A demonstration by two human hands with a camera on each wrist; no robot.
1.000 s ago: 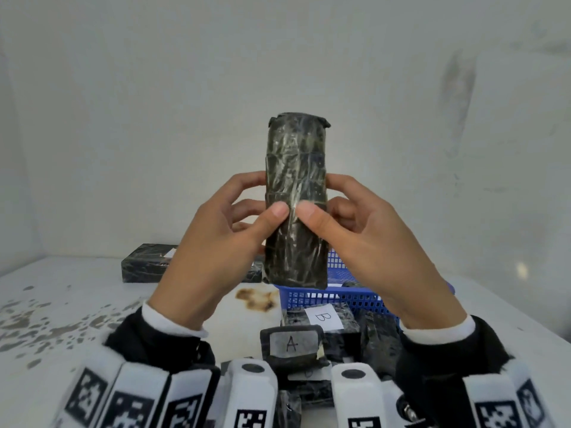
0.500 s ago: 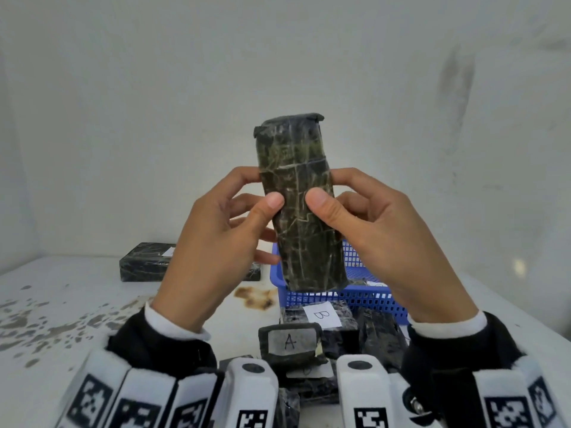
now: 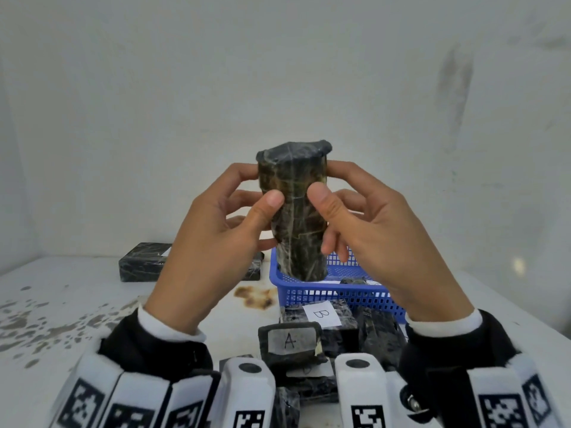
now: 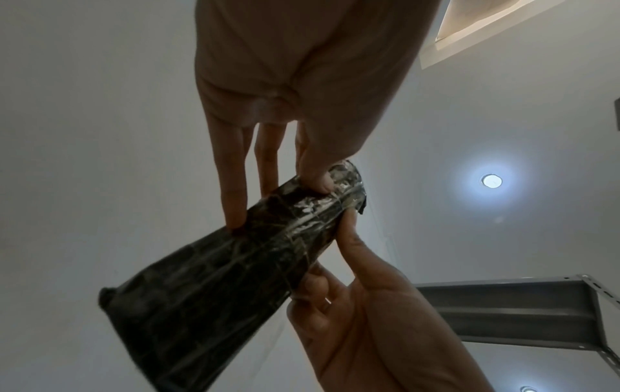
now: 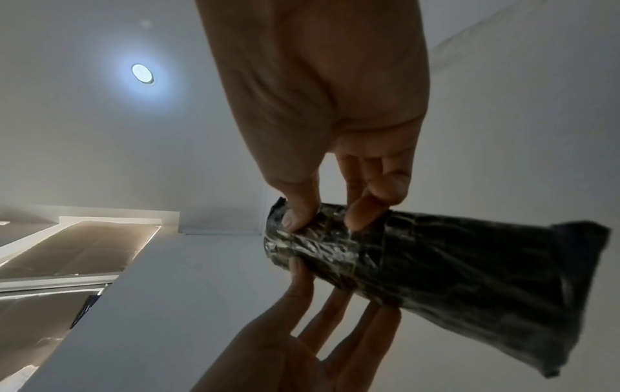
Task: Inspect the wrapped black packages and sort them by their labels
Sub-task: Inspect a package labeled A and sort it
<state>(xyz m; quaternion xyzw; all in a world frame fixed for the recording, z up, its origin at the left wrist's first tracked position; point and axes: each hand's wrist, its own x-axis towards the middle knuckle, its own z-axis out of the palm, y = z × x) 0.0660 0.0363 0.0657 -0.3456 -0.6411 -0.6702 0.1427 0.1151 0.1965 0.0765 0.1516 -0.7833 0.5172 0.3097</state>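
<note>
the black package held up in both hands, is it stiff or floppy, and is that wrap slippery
Probably stiff: the package stands straight above and below the left hand and right hand without sagging. Its glossy, wrinkled film could be somewhat slippery. It seems light, since fingertips alone carry it.

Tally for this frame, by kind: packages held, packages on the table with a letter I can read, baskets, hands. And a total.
Held package: 1
Packages with a readable letter: 2, package A and package B
Blue basket: 1
Hands: 2, left hand and right hand, both pinching the held package
Total: 6
Other black packages are partly hidden and are not counted.
</note>
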